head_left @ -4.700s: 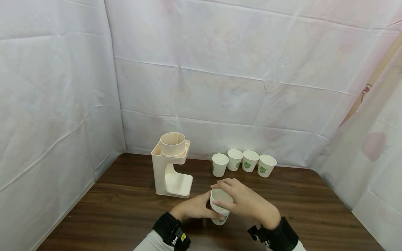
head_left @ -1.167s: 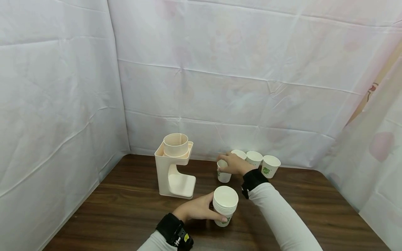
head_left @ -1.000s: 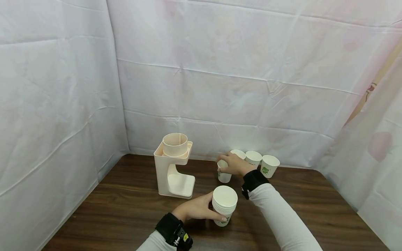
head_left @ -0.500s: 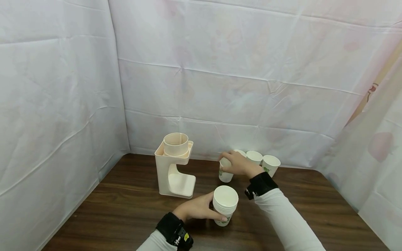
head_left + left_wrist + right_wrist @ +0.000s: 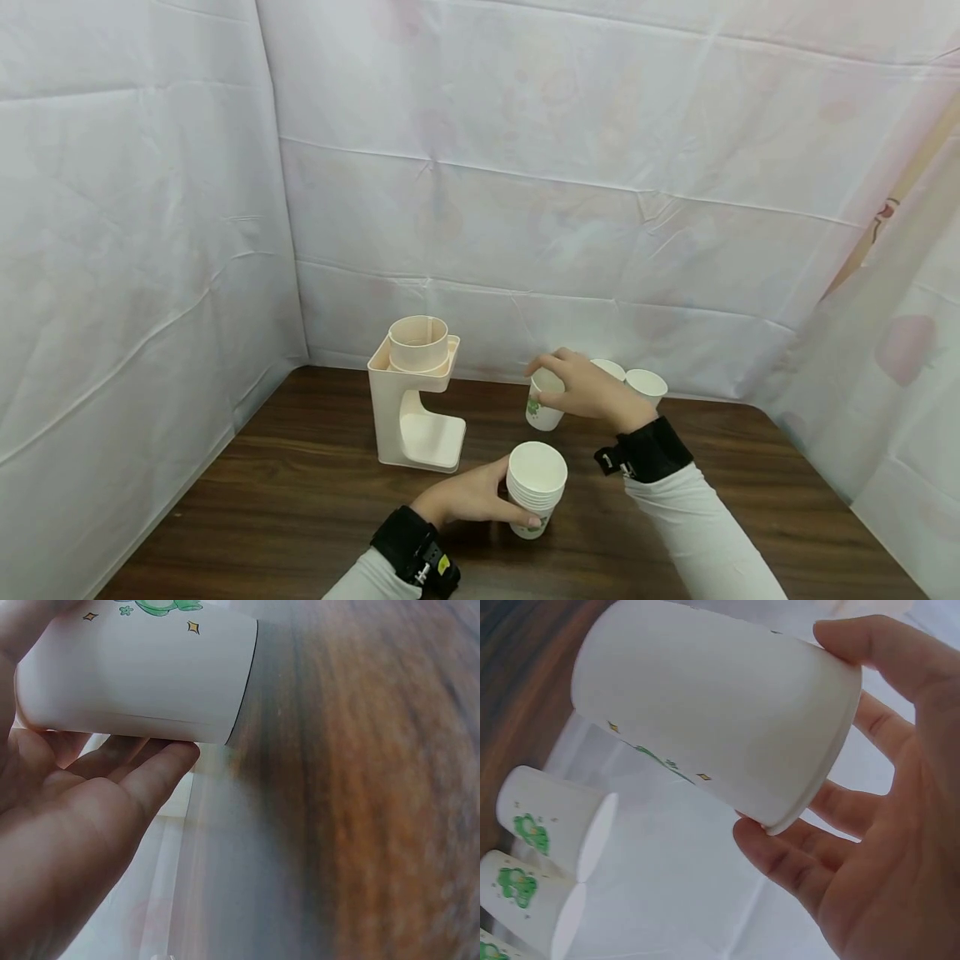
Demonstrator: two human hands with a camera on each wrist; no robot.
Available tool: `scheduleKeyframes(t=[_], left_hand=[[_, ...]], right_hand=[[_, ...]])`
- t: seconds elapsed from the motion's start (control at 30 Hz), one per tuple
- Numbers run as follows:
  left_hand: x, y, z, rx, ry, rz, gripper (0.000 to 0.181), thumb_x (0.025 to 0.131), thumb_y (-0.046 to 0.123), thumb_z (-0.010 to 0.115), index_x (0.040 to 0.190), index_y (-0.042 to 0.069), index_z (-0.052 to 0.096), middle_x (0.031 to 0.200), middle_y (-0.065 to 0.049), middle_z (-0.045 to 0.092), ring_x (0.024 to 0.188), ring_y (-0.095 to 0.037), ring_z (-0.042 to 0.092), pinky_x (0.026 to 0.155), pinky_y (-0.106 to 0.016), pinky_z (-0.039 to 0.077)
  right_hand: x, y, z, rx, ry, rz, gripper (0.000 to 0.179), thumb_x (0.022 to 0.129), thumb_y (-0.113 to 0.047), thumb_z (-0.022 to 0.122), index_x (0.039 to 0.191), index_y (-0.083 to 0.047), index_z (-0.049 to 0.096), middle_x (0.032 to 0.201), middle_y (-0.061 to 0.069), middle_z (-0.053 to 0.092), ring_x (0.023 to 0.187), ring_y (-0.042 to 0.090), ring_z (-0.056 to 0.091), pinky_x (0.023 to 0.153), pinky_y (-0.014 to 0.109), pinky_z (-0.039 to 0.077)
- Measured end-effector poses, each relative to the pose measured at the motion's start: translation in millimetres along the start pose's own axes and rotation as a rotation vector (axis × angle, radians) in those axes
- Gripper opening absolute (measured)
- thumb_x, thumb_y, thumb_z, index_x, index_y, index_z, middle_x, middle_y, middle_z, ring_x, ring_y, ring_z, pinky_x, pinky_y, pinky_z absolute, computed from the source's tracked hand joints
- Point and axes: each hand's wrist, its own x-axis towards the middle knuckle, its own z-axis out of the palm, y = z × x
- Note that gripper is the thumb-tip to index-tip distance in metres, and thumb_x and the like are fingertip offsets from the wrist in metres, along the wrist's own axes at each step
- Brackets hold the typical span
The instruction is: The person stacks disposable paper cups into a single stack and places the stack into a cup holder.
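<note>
A stack of white paper cups (image 5: 537,479) stands near the middle of the table, and my left hand (image 5: 474,500) grips it from the left, thumb across the front. Seen from the left wrist, the lowest cup (image 5: 142,682) has a green cartoon print, with the fingers along its side. Farther back, my right hand (image 5: 588,390) holds a single paper cup (image 5: 543,413) by the rim. In the right wrist view, thumb and fingertips pinch that cup (image 5: 712,705) at opposite sides of its mouth. Its neighbours in the row are partly hidden behind the right hand.
Beside the held cup, three more paper cups (image 5: 555,817) stand in a row along the back curtain (image 5: 465,208). Left of the stack stands a cream C-shaped stand (image 5: 386,417) with a round holder (image 5: 417,346) on top. The dark wooden table (image 5: 285,500) lies beneath everything.
Earlier both hands were at the stack. The right hand then went to the leftmost cup at the back and has shifted it slightly rightward, towards the row. The left hand keeps its grip.
</note>
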Motion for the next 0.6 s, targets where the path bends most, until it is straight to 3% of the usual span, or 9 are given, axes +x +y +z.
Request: scheduleKeyframes(t=[0.4, 0.6], left_hand=[[-0.3, 1.1, -0.3, -0.014, -0.012, 0.007, 0.079, 0.087, 0.024, 0.081, 0.15, 0.026, 0.034, 0.133, 0.012, 0.056, 0.126, -0.009, 0.05, 0.106, -0.035, 0.036], [-0.6, 0.3, -0.8, -0.007, -0.019, 0.024, 0.08, 0.088, 0.024, 0.08, 0.151, 0.027, 0.032, 0.133, 0.012, 0.056, 0.126, -0.009, 0.051, 0.106, -0.034, 0.036]], right_hand=[[-16.8, -30.7, -23.9, -0.034, 0.028, -0.035, 0.027, 0.096, -0.029, 0.066, 0.122, -0.022, 0.062, 0.124, 0.012, 0.057, 0.111, 0.029, 0.055, 0.085, 0.045, 0.049], [-27.0, -46.8, -32.4, -0.047, 0.023, -0.09, 0.027, 0.096, -0.026, 0.066, 0.122, -0.023, 0.062, 0.123, 0.009, 0.058, 0.11, 0.026, 0.056, 0.083, 0.042, 0.05]])
